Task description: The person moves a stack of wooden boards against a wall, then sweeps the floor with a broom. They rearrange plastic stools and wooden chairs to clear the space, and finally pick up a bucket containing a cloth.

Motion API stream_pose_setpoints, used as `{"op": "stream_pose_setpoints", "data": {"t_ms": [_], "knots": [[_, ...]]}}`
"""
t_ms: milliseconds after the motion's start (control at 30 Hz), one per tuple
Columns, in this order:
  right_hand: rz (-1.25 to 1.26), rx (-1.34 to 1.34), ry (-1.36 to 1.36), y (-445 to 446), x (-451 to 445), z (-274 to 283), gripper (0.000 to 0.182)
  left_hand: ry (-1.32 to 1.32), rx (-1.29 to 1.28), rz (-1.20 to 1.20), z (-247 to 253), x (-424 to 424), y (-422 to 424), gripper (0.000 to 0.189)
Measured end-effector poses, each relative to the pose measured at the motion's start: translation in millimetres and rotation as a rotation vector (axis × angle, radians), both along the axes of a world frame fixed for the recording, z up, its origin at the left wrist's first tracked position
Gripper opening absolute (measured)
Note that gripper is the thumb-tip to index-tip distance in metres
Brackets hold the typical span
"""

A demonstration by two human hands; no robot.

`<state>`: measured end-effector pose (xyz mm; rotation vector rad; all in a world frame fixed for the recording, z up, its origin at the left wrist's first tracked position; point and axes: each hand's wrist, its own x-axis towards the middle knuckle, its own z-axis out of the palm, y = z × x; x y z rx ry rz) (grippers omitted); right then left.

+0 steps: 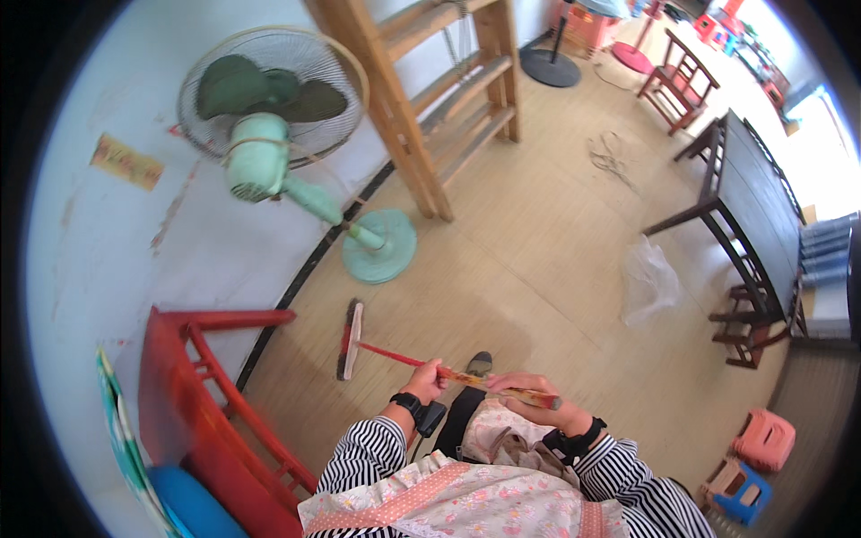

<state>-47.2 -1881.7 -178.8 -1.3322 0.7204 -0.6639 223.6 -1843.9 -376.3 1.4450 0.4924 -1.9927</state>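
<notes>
A push broom with a red handle [397, 356] slants across the floor in front of me. Its wide head [350, 339], with dark bristles, rests on the floor to the left, near the wall. My left hand [425, 383] is closed around the middle of the handle. Nearer the upper end, my right hand [538, 397] grips the worn, wood-coloured part, and the handle's tip sticks out past it. Below the handle, a dark shoe [479, 364] of mine shows on the floor.
A green pedestal fan [380, 245] stands by the wall, beside a wooden stepladder [403, 114]. Close on my left is a red wooden table [175, 376] on its side. At right are a dark table [760, 195], a clear plastic bag [649, 282] and small plastic stools [763, 440]. Cord [612, 160] lies farther off.
</notes>
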Motion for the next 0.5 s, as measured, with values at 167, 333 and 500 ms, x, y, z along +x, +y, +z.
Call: {"op": "stream_pose_setpoints", "data": {"t_ms": [167, 333, 500], "knots": [[0.018, 0.043, 0.086, -25, -40, 31, 0.022, 0.105, -0.006, 0.004, 9, -67, -27, 0.024], [-0.170, -0.016, 0.341, -27, -105, 133, 0.021, 0.424, -0.177, -0.170, 57, -179, -61, 0.021], [-0.339, -0.282, 0.643, -8, -122, 190, 0.015, 0.564, -0.141, -0.306, 98, -265, -89, 0.024]]}}
